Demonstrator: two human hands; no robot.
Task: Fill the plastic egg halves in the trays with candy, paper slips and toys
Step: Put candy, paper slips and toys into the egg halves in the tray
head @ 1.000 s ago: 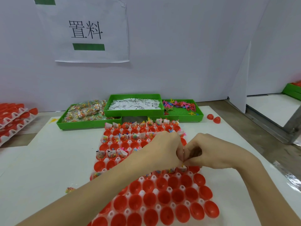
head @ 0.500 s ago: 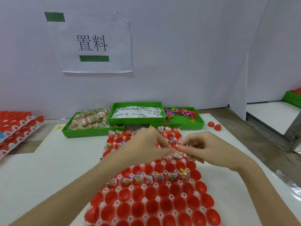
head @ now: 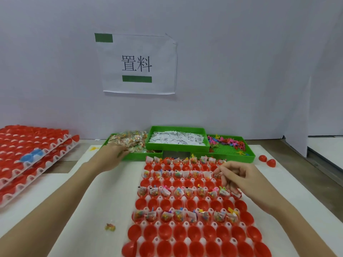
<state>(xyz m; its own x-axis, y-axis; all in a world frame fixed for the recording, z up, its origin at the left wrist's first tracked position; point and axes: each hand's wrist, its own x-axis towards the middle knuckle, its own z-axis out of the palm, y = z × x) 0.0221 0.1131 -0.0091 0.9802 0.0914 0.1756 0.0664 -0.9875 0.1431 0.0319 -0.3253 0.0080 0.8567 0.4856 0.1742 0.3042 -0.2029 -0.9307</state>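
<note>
Red egg halves, green bins

The egg tray lies at the table's near middle; behind it, three bins line the far edge; stacked trays sit off its left edge.

Single head view, wide-angle, worn by the person; faces forward and down over the white table; the egg tray sits near, filling the lower centre, its bottom edge cut off; both forearms enter from the bottom corners; green bins lie farther back; the wall sign is straight ahead (edges bend slightly, wide lens).
</note>
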